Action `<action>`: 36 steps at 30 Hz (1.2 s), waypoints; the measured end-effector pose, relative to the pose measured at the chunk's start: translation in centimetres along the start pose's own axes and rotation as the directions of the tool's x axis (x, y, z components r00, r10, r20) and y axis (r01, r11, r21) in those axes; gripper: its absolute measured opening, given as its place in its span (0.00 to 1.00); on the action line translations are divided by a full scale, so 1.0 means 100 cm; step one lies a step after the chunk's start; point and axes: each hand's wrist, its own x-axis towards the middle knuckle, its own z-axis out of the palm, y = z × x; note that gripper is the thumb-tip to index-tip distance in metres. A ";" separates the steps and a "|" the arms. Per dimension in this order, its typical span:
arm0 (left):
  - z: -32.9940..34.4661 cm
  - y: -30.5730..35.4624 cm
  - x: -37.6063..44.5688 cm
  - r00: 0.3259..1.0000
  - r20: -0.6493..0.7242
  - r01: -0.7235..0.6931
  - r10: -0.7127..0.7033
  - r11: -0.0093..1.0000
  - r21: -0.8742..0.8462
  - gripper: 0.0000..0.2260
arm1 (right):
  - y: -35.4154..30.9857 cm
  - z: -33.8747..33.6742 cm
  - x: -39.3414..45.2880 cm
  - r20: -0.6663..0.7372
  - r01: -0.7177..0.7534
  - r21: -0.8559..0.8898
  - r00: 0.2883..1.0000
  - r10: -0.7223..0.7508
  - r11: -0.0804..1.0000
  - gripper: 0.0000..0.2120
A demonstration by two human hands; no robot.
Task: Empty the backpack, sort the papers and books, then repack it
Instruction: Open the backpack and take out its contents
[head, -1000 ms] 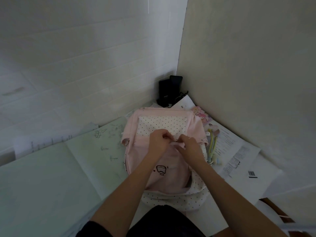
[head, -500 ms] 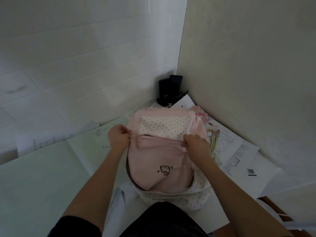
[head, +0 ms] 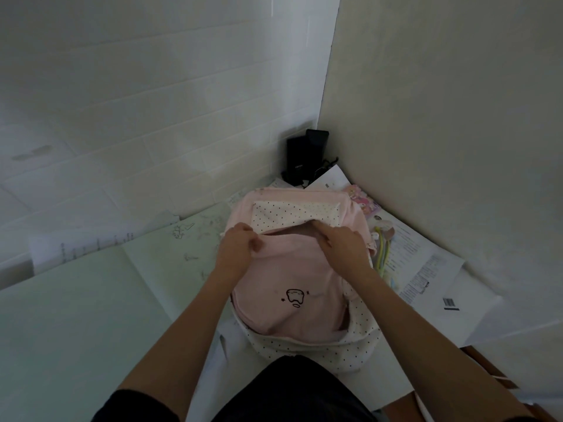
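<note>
A pink backpack (head: 298, 278) with white dotted panels lies on the table in front of me, its front pocket showing a small black drawing. My left hand (head: 236, 249) pinches the left end of the pocket's upper edge. My right hand (head: 341, 246) has its fingers inside the open slit at the top of that pocket, holding the fabric. Printed papers (head: 423, 269) lie to the right of the backpack, and a large sheet with scribbles (head: 179, 251) lies to its left. What is inside the backpack is hidden.
A black device (head: 306, 158) with cables stands in the wall corner behind the backpack. Yellow cords (head: 382, 251) and a pink patterned packet (head: 364, 201) lie beside the backpack's right side. Walls close in behind and on the right. A brown edge (head: 484, 367) shows at lower right.
From meeting at the pocket's middle, my hands spread apart along its upper edge, left hand going far left. The left hand has since come back inward, and the right now reaches into the slit.
</note>
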 end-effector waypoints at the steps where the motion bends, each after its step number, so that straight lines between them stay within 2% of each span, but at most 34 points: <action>1: -0.001 -0.001 -0.001 0.999 -0.029 -0.014 0.014 1.000 0.004 0.09 | -0.001 -0.001 0.002 -0.059 -0.021 0.044 0.998 0.024 0.999 0.17; 4: -0.005 -0.012 -0.004 0.996 -0.077 -0.051 0.054 0.998 0.041 0.06 | -0.006 -0.010 0.006 -0.104 -0.119 0.117 0.986 0.131 0.986 0.14; 9: -0.016 -0.017 0.000 0.998 -0.065 0.007 -0.003 0.998 0.058 0.16 | 0.000 -0.014 0.009 0.064 -0.233 0.037 0.971 0.230 0.972 0.11; 11: -0.015 -0.011 -0.002 0.996 -0.092 0.010 0.004 0.987 0.160 0.15 | 0.002 -0.007 0.009 0.115 -0.219 0.027 0.970 0.215 0.975 0.13; 13: -0.008 -0.006 -0.009 0.995 -0.100 0.046 -0.015 0.949 0.312 0.17 | 0.004 -0.002 0.006 0.155 -0.215 0.098 0.968 0.198 0.972 0.17; 15: 0.002 -0.007 -0.022 0.999 -0.019 0.034 -0.029 0.927 0.374 0.26 | 0.005 0.004 -0.001 0.205 -0.217 0.224 0.964 0.172 0.950 0.21; 16: 0.010 -0.008 -0.031 0.999 0.035 -0.024 0.010 0.913 0.407 0.32 | 0.007 0.009 -0.005 0.261 -0.214 0.234 0.953 0.150 0.948 0.23; 18: 0.029 -0.012 -0.048 0.975 0.189 -0.200 0.118 0.839 0.506 0.40 | 0.009 0.022 -0.012 0.433 -0.187 0.121 0.894 0.118 0.975 0.20; 19: 0.033 -0.011 -0.059 0.948 0.315 -0.237 0.055 0.783 0.576 0.41 | 0.012 0.030 -0.016 0.504 -0.163 0.056 0.857 0.113 0.985 0.18; 21: 0.037 -0.007 -0.070 0.905 0.423 -0.323 0.036 0.704 0.632 0.40 | 0.015 0.040 -0.021 0.559 -0.136 0.004 0.822 0.111 0.991 0.16; 22: 0.041 -0.011 -0.071 0.898 0.435 -0.351 0.071 0.712 0.608 0.38 | 0.015 0.041 -0.022 0.554 -0.141 0.010 0.825 0.112 0.990 0.17; 24: 0.035 -0.014 -0.066 0.812 0.583 -0.395 -0.032 0.706 0.588 0.37 | 0.013 0.036 -0.024 0.515 -0.148 0.015 0.849 0.120 0.989 0.19; 26: 0.024 -0.015 -0.058 0.742 0.667 -0.450 -0.065 0.690 0.567 0.39 | 0.014 0.033 -0.025 0.486 -0.146 -0.024 0.863 0.139 0.989 0.19; 28: 0.017 -0.021 -0.054 0.710 0.701 -0.483 -0.063 0.682 0.550 0.41 | 0.013 0.034 -0.028 0.514 -0.126 -0.096 0.843 0.158 0.987 0.18; 32: 0.008 -0.026 -0.051 0.746 0.665 -0.526 0.039 0.647 0.552 0.38 | 0.011 0.035 -0.029 0.555 -0.110 -0.148 0.813 0.175 0.983 0.17; 36: 0.007 -0.022 -0.056 0.794 0.600 -0.501 0.096 0.663 0.556 0.22 | 0.004 0.032 -0.029 0.521 -0.141 -0.102 0.836 0.173 0.985 0.15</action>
